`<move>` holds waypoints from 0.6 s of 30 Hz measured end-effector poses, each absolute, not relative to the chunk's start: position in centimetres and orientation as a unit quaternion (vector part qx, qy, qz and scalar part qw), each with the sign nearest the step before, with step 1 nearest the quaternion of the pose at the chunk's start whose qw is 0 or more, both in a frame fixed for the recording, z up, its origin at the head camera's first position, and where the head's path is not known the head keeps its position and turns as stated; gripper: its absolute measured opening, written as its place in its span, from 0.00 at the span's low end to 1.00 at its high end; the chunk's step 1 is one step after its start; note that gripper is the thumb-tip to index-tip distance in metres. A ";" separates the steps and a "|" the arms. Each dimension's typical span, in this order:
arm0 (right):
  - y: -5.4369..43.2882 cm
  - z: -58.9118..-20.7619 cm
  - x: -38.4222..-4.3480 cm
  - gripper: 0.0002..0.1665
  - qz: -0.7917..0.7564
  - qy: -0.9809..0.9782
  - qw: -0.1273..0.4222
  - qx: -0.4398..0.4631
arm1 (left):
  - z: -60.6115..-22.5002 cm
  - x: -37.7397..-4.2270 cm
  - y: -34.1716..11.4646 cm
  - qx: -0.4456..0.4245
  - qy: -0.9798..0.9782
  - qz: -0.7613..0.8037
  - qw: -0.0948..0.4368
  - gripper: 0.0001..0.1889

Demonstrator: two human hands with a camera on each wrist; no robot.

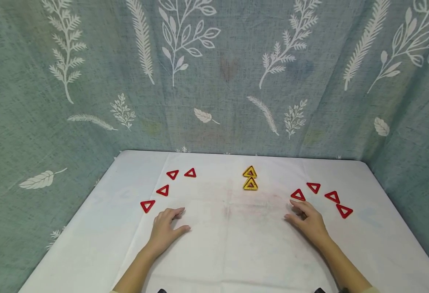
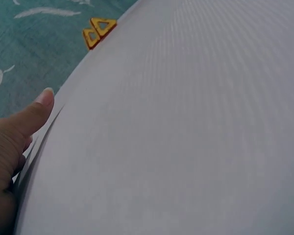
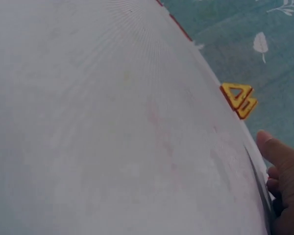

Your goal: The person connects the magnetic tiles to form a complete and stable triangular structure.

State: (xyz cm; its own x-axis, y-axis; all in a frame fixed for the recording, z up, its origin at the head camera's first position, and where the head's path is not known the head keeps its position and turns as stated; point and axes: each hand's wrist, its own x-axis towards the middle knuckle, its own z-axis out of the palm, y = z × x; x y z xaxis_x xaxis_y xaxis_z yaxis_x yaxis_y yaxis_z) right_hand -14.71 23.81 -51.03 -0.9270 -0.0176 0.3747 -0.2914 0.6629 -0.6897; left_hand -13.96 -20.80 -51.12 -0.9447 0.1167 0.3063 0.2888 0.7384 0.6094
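My left hand (image 1: 166,232) lies over the white table, its fingers loosely bent and thumb apart, holding nothing. The nearest piece to it is a red triangle frame (image 1: 147,202), just beyond it on the left. In the left wrist view the thumb (image 2: 38,110) points up near the frame's left side. My right hand (image 1: 309,224) holds nothing either, its fingers relaxed with a gap to the thumb. Its fingertips are right at the lower edge of another red triangle frame (image 1: 295,193). Two yellow triangle frames (image 1: 250,188) lie one behind the other at the back middle.
Several more red triangle frames (image 1: 163,193) are spread on the left side. On the right lie others, including a red triangle frame (image 1: 344,206) farthest out. The white table (image 1: 221,244) is bordered by a green leaf-patterned curtain (image 1: 229,101) behind and at the sides.
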 end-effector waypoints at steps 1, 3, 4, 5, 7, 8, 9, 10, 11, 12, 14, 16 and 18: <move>24.0 -51.0 -14.6 0.31 0.404 -0.894 0.173 0.084 | -51.1 -13.6 -21.3 -0.105 -0.925 -0.342 0.126 0.32; 24.3 -50.9 -14.3 0.30 0.409 -0.891 0.181 0.081 | -51.1 -12.8 -22.4 -0.097 -0.928 -0.336 0.130 0.32; 24.5 -50.9 -14.1 0.30 0.410 -0.890 0.185 0.078 | -51.1 -12.4 -22.9 -0.093 -0.930 -0.332 0.130 0.32; 24.6 -50.8 -14.0 0.30 0.411 -0.889 0.190 0.074 | -51.1 -12.1 -23.5 -0.089 -0.932 -0.327 0.130 0.32; 24.9 -50.7 -13.7 0.29 0.414 -0.887 0.196 0.064 | -51.1 -11.4 -24.5 -0.078 -0.938 -0.313 0.130 0.32; 25.0 -50.6 -13.6 0.29 0.415 -0.886 0.198 0.060 | -51.0 -11.0 -25.0 -0.072 -0.940 -0.307 0.131 0.32; 25.2 -50.6 -13.5 0.29 0.415 -0.886 0.199 0.055 | -51.0 -10.7 -25.4 -0.066 -0.942 -0.302 0.131 0.32; 25.3 -50.5 -13.5 0.29 0.411 -0.888 0.200 0.051 | -51.0 -10.4 -25.9 -0.058 -0.944 -0.297 0.132 0.32; 25.5 -50.5 -13.4 0.29 0.411 -0.888 0.202 0.048 | -50.9 -10.1 -26.4 -0.048 -0.947 -0.289 0.133 0.32; 25.6 -50.5 -13.4 0.29 0.408 -0.889 0.202 0.046 | -50.9 -9.8 -26.8 -0.038 -0.949 -0.285 0.133 0.33; 25.9 -50.5 -13.4 0.29 0.401 -0.893 0.201 0.041 | -50.9 -9.3 -27.7 -0.019 -0.952 -0.275 0.134 0.34; 26.1 -50.5 -13.5 0.29 0.391 -0.898 0.200 0.034 | -50.9 -9.1 -28.4 -0.001 -0.955 -0.264 0.131 0.35; 26.3 -50.7 -13.5 0.30 0.388 -0.900 0.195 0.024 | -50.7 -9.1 -29.2 0.013 -0.957 -0.258 0.129 0.36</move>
State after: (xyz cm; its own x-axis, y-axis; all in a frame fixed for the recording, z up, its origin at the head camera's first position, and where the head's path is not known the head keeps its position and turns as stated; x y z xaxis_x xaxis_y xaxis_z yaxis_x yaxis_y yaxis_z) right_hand -13.54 26.30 -50.67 -0.9229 0.1077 0.3697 -0.1948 0.6977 -0.6894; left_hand -9.11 -29.19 -50.73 -0.9663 -0.0918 0.2407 0.0418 0.8661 0.4981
